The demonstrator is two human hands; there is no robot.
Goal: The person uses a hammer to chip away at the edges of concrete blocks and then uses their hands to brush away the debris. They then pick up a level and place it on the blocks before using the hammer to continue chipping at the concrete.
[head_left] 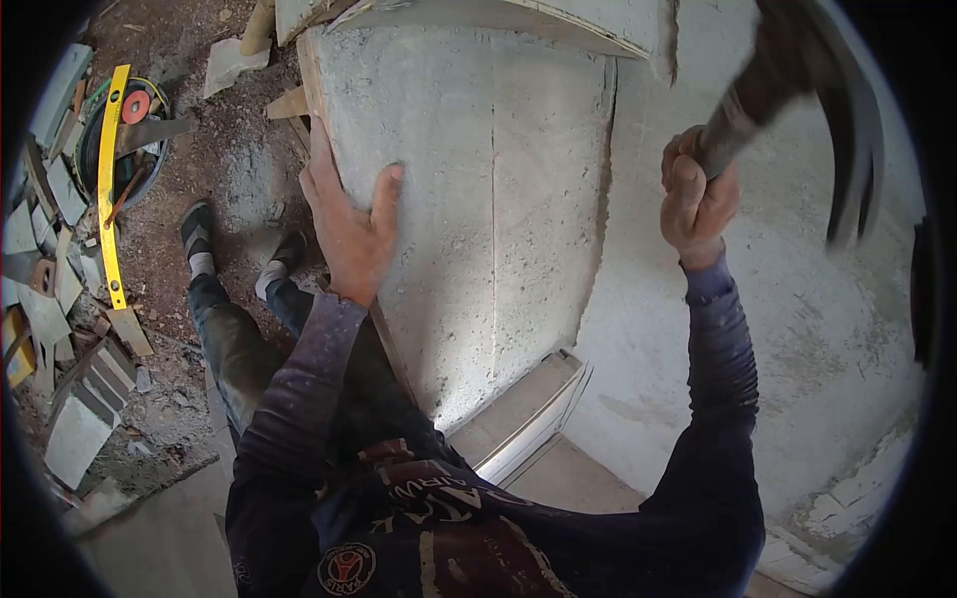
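My left hand (349,224) lies flat on the left edge of a rough grey concrete pillar face (498,199), fingers spread, thumb on the face. My right hand (698,199) is clenched around the handle of a claw hammer (807,90), raised and blurred to the right of the pillar. The hammer's dark curved head (857,149) hangs in front of the whitish plastered wall (797,329). Both arms wear dark long sleeves.
A yellow spirit level (110,189) lies on the dirt floor at left beside a black bucket (130,140) with tools. Tile offcuts and scraps (80,399) litter the left floor. My legs and shoes (199,234) stand below. A white board (528,424) leans at the pillar's foot.
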